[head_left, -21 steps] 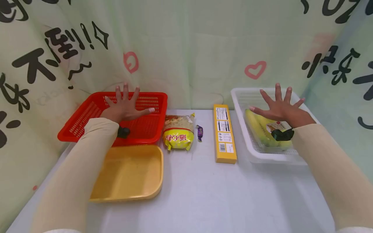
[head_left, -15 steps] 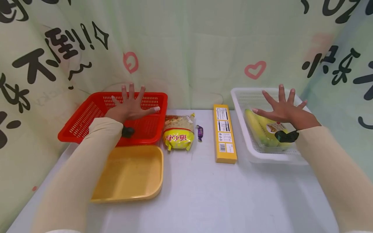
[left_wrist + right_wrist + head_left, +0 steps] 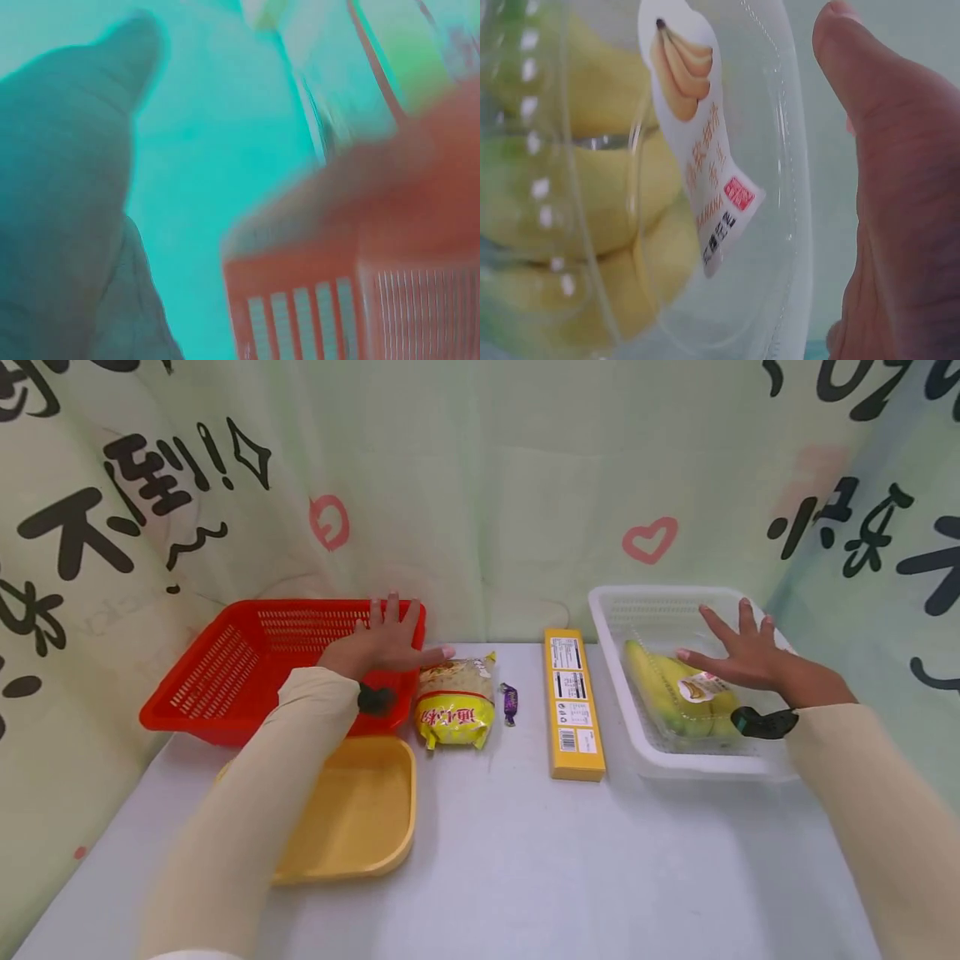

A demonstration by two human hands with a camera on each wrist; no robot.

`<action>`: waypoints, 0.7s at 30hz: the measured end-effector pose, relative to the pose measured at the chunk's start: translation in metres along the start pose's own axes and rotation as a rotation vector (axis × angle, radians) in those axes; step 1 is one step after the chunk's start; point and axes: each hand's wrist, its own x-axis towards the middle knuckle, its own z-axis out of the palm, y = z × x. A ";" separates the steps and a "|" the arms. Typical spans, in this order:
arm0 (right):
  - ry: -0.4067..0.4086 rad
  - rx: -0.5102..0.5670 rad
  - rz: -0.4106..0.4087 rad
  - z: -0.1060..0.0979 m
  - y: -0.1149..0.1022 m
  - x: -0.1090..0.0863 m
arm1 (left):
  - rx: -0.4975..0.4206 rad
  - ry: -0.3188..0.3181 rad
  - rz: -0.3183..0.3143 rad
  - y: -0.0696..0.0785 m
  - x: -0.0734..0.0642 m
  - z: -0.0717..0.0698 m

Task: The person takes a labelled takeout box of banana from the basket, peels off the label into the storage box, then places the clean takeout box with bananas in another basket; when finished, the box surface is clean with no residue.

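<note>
My left hand (image 3: 382, 643) hovers with spread fingers over the right side of the red basket (image 3: 225, 685), its thumb pointing toward a yellow noodle packet (image 3: 455, 718). It holds nothing. In the left wrist view the basket's corner (image 3: 300, 262) is blurred near the thumb (image 3: 67, 150). My right hand (image 3: 750, 656), fingers also spread, hangs above the white basket (image 3: 705, 767). Inside that basket lies a clear plastic pack of bananas (image 3: 660, 693), seen close in the right wrist view with its banana label (image 3: 697, 127). The right thumb (image 3: 870, 67) appears apart from the pack.
A yellow tray (image 3: 360, 810) sits in front of the red basket, partly hidden by the left sleeve. A small purple-wrapped candy (image 3: 510, 703) lies right of the packet. A long yellow box (image 3: 574, 727) lies left of the white basket. A printed curtain (image 3: 480, 510) hangs behind.
My left hand has moved right across the red basket, closer to the noodle packet. My right hand has shifted slightly right and down. The view has turned a little.
</note>
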 end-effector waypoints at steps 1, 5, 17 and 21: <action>-0.002 0.012 -0.009 0.000 0.002 0.000 | -0.023 -0.014 0.010 0.005 0.001 0.001; -0.015 0.076 -0.022 0.002 0.012 0.000 | -0.108 -0.029 0.047 0.026 0.006 0.010; -0.122 0.328 0.053 0.003 0.024 -0.010 | -0.343 -0.019 0.146 0.091 0.022 0.047; -0.173 0.451 0.075 -0.001 0.028 -0.015 | -0.442 -0.001 0.178 0.106 0.025 0.062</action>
